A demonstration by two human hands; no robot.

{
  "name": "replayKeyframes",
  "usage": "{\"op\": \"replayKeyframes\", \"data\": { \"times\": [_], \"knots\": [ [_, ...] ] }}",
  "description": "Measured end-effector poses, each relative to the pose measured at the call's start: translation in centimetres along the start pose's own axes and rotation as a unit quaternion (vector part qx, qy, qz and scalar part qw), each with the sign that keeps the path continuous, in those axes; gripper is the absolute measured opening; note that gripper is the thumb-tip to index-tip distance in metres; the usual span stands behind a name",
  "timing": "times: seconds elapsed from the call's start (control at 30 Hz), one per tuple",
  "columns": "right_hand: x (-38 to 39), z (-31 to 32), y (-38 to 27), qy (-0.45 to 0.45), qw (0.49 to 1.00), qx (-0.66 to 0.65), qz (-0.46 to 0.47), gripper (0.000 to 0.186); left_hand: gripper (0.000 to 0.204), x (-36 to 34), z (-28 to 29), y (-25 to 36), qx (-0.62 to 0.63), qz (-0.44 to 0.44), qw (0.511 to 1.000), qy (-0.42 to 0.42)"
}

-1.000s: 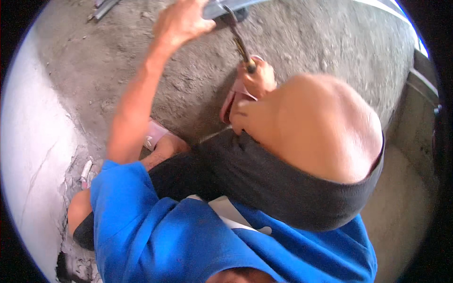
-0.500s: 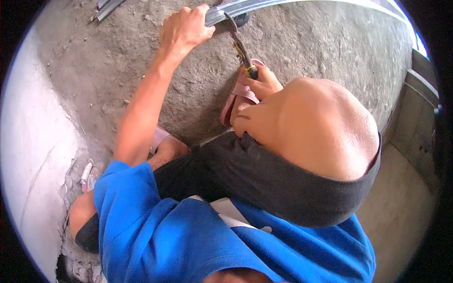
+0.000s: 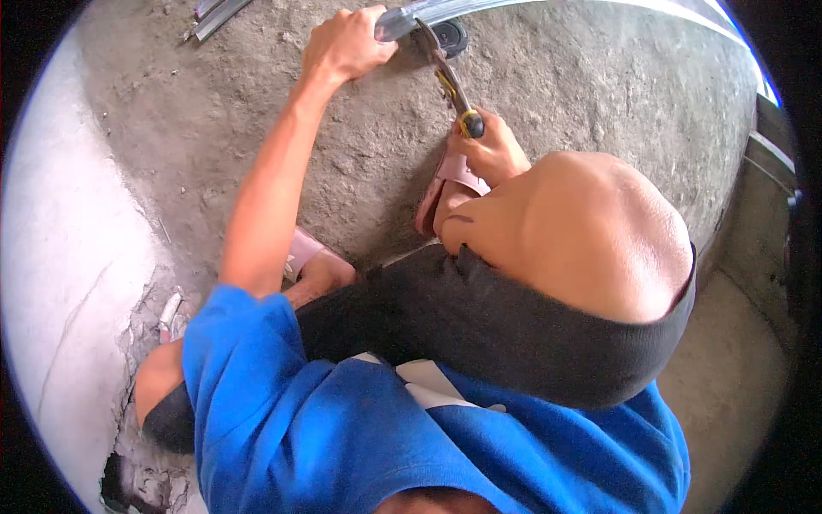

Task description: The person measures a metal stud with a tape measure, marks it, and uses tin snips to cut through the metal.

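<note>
My left hand (image 3: 347, 47) is closed around the near end of a long silver metal channel (image 3: 454, 8), at the top of the view. My right hand (image 3: 492, 147) is wrapped round the yellow-and-black handles of a pair of metal snips (image 3: 450, 84), low beside my right foot. The snips' jaws reach up to the channel's edge, just right of my left hand. How deep the blades sit on the metal cannot be made out. Behind the jaws, a black tape measure (image 3: 451, 38) lies on the ground, partly covered by the channel and snips.
Rough grey ground (image 3: 205, 146) spreads under me. My pink sandals (image 3: 462, 171) stand close to the work. More metal strips (image 3: 221, 17) lie at the far left. A pale wall (image 3: 64, 223) rises on the left. Grey blocks (image 3: 762, 197) stand on the right.
The whole view has shifted slightly, moving the scene rightward. The channel's end has tipped, and more of the tape measure shows. Both hands keep their grips.
</note>
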State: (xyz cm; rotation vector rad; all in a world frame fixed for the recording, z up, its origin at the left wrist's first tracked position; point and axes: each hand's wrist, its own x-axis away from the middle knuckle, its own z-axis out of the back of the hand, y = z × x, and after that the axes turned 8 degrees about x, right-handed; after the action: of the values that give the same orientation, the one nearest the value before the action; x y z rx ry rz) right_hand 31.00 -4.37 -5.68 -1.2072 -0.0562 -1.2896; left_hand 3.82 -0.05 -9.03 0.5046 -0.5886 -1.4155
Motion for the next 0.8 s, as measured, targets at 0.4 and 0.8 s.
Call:
{"op": "replayKeyframes", "data": {
  "times": [0.4, 0.8],
  "knots": [
    [0.1, 3.0, -2.7, -0.017, 0.97, 0.241, -0.024, 0.03, 0.038, -0.5, -3.1, -1.3, -0.063, 0.0, 0.998, 0.005],
    [1.5, 2.6, 7.4, -0.083, 0.959, 0.267, 0.034, 0.068, 0.039, -0.7, 0.5, -1.2, -0.08, 0.005, 0.997, 0.019]
  ]
}}
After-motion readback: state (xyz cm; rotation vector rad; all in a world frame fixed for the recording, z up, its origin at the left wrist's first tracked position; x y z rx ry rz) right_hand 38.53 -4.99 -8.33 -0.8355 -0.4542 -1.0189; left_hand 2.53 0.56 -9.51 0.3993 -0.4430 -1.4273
